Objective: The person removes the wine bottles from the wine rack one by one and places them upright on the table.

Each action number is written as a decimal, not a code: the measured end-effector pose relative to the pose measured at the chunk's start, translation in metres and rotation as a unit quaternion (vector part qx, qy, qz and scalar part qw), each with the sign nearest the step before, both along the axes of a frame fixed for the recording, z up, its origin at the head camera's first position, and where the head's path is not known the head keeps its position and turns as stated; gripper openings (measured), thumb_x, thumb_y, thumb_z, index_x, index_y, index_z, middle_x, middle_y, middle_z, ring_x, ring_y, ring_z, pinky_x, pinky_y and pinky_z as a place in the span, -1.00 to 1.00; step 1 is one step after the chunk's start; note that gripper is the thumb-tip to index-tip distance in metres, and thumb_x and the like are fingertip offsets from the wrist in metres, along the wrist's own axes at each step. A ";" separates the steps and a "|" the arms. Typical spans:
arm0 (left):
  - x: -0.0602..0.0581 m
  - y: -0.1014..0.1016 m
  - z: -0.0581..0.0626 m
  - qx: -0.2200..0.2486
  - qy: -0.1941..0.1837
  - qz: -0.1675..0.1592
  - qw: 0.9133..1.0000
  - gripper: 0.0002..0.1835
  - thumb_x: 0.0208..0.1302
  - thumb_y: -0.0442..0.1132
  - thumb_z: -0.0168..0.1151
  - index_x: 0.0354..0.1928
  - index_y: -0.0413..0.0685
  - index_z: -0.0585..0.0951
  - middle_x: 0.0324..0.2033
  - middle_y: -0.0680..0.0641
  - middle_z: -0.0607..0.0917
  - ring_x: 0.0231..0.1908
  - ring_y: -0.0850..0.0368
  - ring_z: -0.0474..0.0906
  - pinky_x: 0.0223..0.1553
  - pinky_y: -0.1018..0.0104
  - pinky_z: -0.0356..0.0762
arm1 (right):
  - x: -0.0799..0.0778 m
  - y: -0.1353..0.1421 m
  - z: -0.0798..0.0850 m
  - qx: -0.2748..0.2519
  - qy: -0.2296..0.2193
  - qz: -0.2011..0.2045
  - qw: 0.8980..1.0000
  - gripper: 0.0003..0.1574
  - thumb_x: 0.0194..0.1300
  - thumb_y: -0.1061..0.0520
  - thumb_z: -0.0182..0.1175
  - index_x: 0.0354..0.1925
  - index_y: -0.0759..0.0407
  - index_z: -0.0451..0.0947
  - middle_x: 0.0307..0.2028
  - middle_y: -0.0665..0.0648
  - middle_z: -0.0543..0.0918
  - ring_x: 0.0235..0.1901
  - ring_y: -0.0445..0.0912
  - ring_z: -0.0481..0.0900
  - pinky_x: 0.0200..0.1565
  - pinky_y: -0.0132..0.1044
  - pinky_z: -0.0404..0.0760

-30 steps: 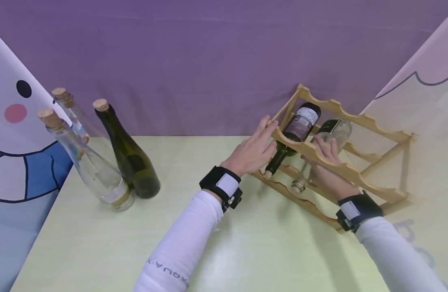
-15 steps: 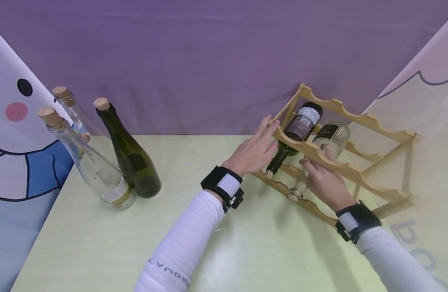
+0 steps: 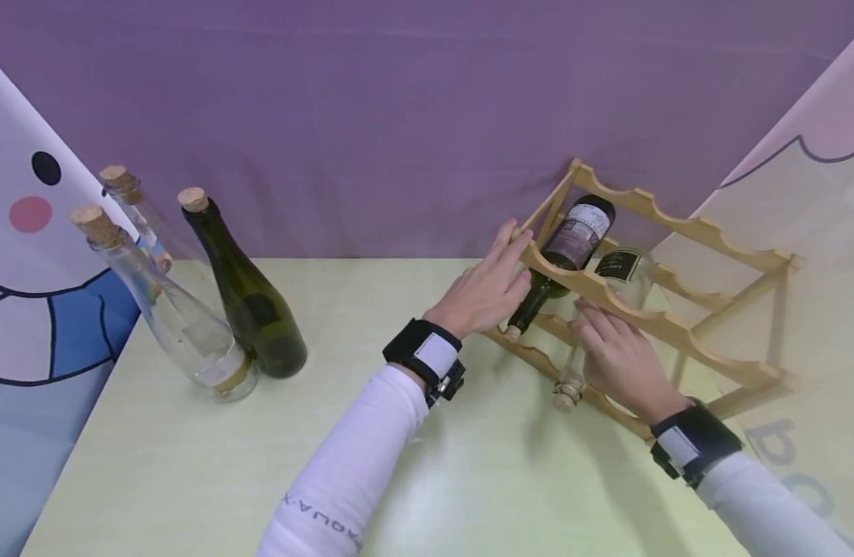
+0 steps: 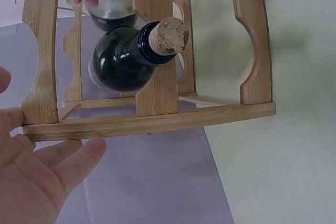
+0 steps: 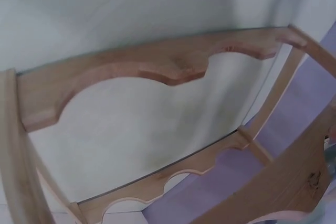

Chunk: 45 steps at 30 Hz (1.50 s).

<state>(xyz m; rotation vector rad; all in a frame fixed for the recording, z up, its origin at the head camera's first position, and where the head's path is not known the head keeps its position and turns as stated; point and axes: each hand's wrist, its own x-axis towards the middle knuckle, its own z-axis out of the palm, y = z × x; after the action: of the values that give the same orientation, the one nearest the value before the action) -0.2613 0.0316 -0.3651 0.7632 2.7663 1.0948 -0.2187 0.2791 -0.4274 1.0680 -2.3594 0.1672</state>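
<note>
The left hand (image 3: pixel 479 292) is resting nearly straight fingers on the wooden rack (image 3: pixel 671 331), while the right hand (image 3: pixel 625 362) is apparently curling round the clear bottle (image 3: pixel 630 280) inside it, beside the dark bottle (image 3: pixel 576 236), its grip being partly hidden. The person is presumably seating the clear bottle neck-forward, the next move calling for settling it before release.

A smooth, pale yellow-green tabletop (image 3: pixel 190 480) meets a plain purple sheet (image 3: pixel 399 131) behind. Along its left runs a white-and-blue cartoon-printed panel (image 3: pixel 16 267) with a black oval and pink spot; rightward, a pale panel (image 3: pixel 810 255) bears a dark curved outline.
</note>
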 end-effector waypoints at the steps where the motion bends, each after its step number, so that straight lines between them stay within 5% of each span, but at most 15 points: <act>1: 0.000 0.000 0.000 -0.001 0.000 0.000 1.000 -0.37 0.51 0.01 -0.35 0.54 0.20 -0.16 0.55 0.11 -0.39 -0.07 0.07 0.63 -0.64 0.28 0.45 | 0.002 0.000 0.000 -0.002 -0.004 0.003 1.000 -0.46 -0.23 0.54 0.15 -0.13 0.44 0.52 0.02 0.48 0.62 0.08 0.32 0.50 0.15 0.25 0.45; 5: 0.000 0.001 0.000 -0.002 0.001 0.000 1.000 -0.37 0.52 0.02 -0.34 0.54 0.20 -0.17 0.55 0.11 -0.39 0.01 0.04 0.61 -0.60 0.29 0.47 | 0.007 0.000 0.000 -0.008 -0.006 0.017 1.000 -0.36 -0.32 0.52 0.24 -0.09 0.44 0.53 0.00 0.46 0.63 0.08 0.33 0.49 0.10 0.24 0.51; 11: 0.001 0.001 0.000 -0.001 -0.002 0.000 1.000 -0.36 0.51 0.02 -0.33 0.55 0.20 -0.17 0.54 0.12 -0.40 0.05 0.00 0.59 -0.55 0.29 0.52 | 0.010 -0.003 0.002 -0.004 0.050 0.069 0.996 -0.47 -0.30 0.41 0.18 -0.18 0.36 0.56 -0.10 0.42 0.68 0.01 0.35 0.52 0.04 0.27 0.50; 20: 0.002 0.001 0.000 0.002 0.000 0.001 1.000 -0.36 0.51 0.04 -0.33 0.54 0.22 -0.16 0.54 0.13 -0.40 0.12 -0.03 0.56 -0.40 0.24 0.56 | 0.021 -0.002 0.003 0.017 0.073 0.104 0.992 -0.43 -0.41 0.28 0.40 -0.24 0.27 0.55 -0.11 0.45 0.67 -0.01 0.35 0.53 0.06 0.33 0.45; 25: 0.002 0.001 0.000 0.002 -0.006 0.005 1.000 -0.36 0.51 0.04 -0.32 0.55 0.21 -0.17 0.54 0.14 -0.42 0.00 0.00 0.62 -0.51 0.27 0.53 | 0.026 -0.012 0.002 0.016 0.100 0.131 0.986 -0.72 -0.09 0.27 0.15 -0.29 0.26 0.57 -0.17 0.40 0.70 -0.06 0.31 0.57 0.15 0.24 0.46; 31: 0.002 0.000 0.000 0.008 0.001 0.006 1.000 -0.36 0.51 0.03 -0.32 0.55 0.20 -0.15 0.54 0.13 -0.42 -0.01 0.01 0.62 -0.53 0.30 0.53 | 0.030 -0.026 -0.002 0.027 0.144 0.154 0.977 -0.78 0.24 0.16 -0.05 -0.26 0.10 0.55 -0.24 0.28 0.68 -0.10 0.26 0.60 0.43 0.29 -0.05; 34: 0.002 0.000 -0.001 0.008 0.002 0.005 1.000 -0.35 0.50 0.03 -0.32 0.55 0.20 -0.15 0.54 0.13 -0.42 0.05 0.00 0.59 -0.55 0.30 0.53 | 0.030 -0.027 0.000 0.022 0.143 0.146 0.979 -0.71 0.12 0.15 0.06 -0.18 0.17 0.58 -0.18 0.33 0.69 -0.06 0.27 0.60 0.47 0.17 -0.02; 38: 0.002 -0.001 -0.002 0.007 0.003 0.009 1.000 -0.34 0.49 0.03 -0.29 0.55 0.18 -0.15 0.54 0.12 -0.42 0.04 0.00 0.60 -0.55 0.31 0.53 | 0.029 -0.024 0.006 0.008 0.110 0.125 0.986 -0.35 -0.24 0.08 0.35 -0.10 0.37 0.58 0.03 0.46 0.63 0.05 0.32 0.53 0.48 -0.04 0.10; 43: 0.002 0.000 -0.003 0.011 0.004 0.011 1.000 -0.34 0.49 0.02 -0.27 0.55 0.18 -0.14 0.53 0.14 -0.44 -0.04 0.01 0.63 -0.56 0.33 0.54 | 0.030 -0.023 0.007 0.015 0.101 0.094 0.990 -0.04 -0.57 -0.19 0.56 -0.13 0.24 0.57 0.03 0.46 0.63 0.09 0.39 0.46 0.20 0.48 0.24; 45: 0.002 0.000 -0.002 0.014 0.004 0.010 1.000 -0.33 0.49 0.02 -0.27 0.55 0.17 -0.14 0.53 0.14 -0.45 -0.09 0.02 0.65 -0.58 0.32 0.54 | 0.030 -0.022 0.006 0.018 0.099 0.088 0.991 -0.02 -0.61 -0.24 0.56 -0.14 0.21 0.57 -0.03 0.44 0.66 0.06 0.38 0.47 0.09 0.54 0.27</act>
<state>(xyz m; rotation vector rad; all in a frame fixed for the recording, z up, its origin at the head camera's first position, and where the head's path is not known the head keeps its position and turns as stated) -0.2594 0.0317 -0.3676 0.7463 2.7774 1.1376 -0.1883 0.2568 -0.4210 1.2513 -2.0992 0.0783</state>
